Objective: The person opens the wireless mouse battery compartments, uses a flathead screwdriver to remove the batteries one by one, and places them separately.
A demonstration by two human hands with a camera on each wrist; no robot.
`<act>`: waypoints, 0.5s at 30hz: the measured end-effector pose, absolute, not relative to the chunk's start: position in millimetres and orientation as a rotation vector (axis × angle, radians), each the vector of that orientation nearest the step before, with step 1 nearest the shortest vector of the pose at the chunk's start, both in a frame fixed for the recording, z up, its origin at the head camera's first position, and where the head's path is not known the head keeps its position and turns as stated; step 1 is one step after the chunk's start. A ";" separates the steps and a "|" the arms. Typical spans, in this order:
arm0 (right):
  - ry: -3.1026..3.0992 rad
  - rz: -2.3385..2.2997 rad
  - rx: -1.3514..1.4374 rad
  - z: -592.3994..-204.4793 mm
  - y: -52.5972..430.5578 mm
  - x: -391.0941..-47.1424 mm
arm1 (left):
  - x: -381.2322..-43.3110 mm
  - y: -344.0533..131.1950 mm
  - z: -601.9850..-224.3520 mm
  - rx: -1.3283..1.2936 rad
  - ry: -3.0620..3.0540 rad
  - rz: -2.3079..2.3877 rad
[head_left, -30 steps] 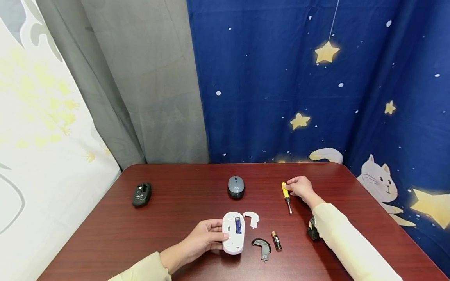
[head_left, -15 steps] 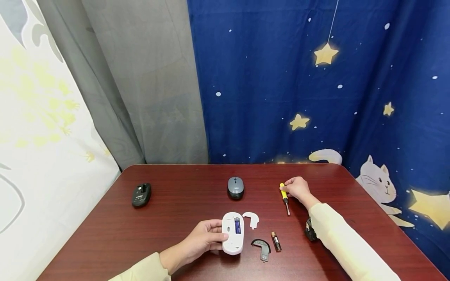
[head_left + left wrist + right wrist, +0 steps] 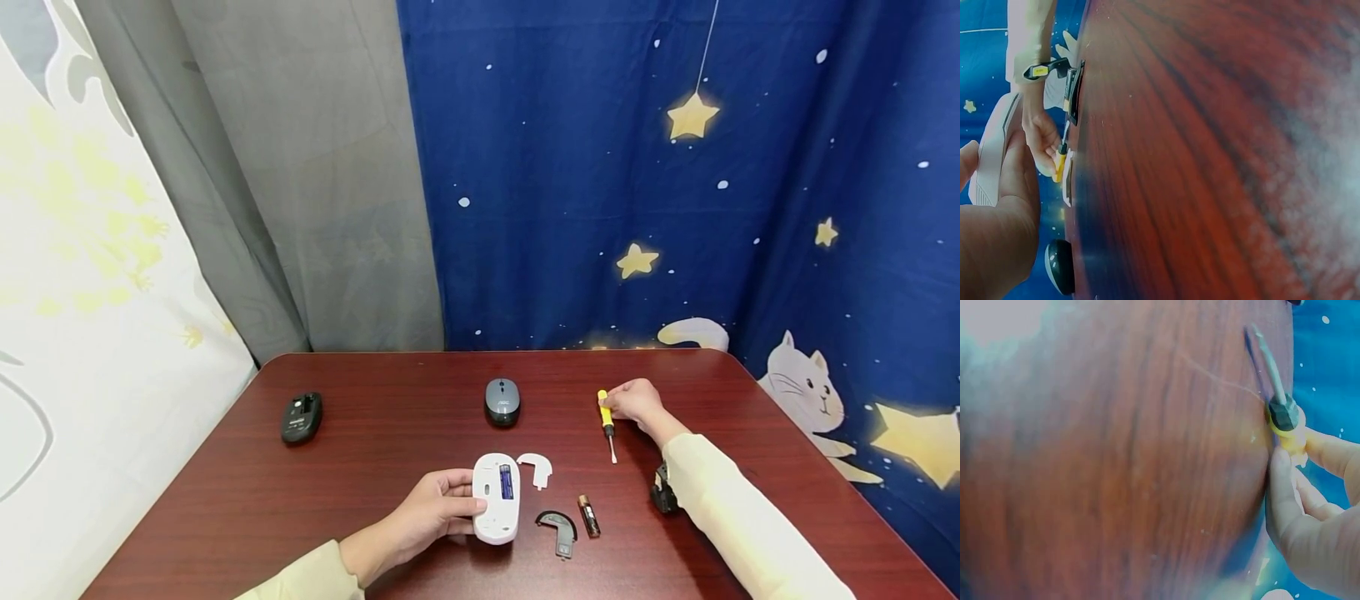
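My left hand (image 3: 420, 512) grips a white computer mouse (image 3: 489, 521), underside up, with a blue battery (image 3: 507, 482) in its uncovered compartment. The left wrist view shows that mouse (image 3: 992, 156) edge-on between thumb and fingers. At the right side of the table, my right hand (image 3: 637, 402) pinches the yellow handle of a screwdriver (image 3: 606, 412), its shaft pointing toward me. In the right wrist view the screwdriver (image 3: 1284, 412) sits between thumb and fingertips, close to the tabletop. Beside the white mouse lies a white battery cover (image 3: 538, 468).
A dark grey battery cover (image 3: 562, 535) and a loose battery (image 3: 588, 516) lie right of the white mouse. A grey mouse (image 3: 502, 401) stands at the back centre. An upturned black mouse (image 3: 302, 417) lies at the left of the brown table (image 3: 390, 400).
My right hand has shifted slightly left with the screwdriver, whose shaft now points more directly toward me. My left hand keeps its grip on the white mouse, almost unmoved.
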State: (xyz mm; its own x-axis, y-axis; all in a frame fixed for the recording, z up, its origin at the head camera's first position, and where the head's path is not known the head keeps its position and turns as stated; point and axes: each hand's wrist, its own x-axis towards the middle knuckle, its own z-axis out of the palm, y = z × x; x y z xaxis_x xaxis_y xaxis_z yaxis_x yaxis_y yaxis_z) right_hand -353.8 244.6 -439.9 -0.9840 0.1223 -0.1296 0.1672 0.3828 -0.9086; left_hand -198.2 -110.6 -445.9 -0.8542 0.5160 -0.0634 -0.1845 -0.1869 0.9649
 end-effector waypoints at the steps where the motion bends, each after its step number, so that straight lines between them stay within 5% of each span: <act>1: 2.545 -1.732 0.268 -439.2 245.0 -353.3 | -198.2 -110.7 -445.9 0.380 1.634 2.084; 15: 2.105 -2.033 0.227 -423.9 254.7 -346.1 | -198.2 -111.7 -446.6 0.381 1.625 2.085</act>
State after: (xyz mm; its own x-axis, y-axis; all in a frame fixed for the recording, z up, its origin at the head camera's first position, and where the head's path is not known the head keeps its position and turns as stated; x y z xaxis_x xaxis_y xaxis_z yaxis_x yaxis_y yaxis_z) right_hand -346.1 254.7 -423.9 -0.9669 -0.0320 -0.2530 0.2517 0.0393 -0.9670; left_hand -198.2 -111.7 -446.6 -0.8529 0.5180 -0.0654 -0.1899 -0.1912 0.9630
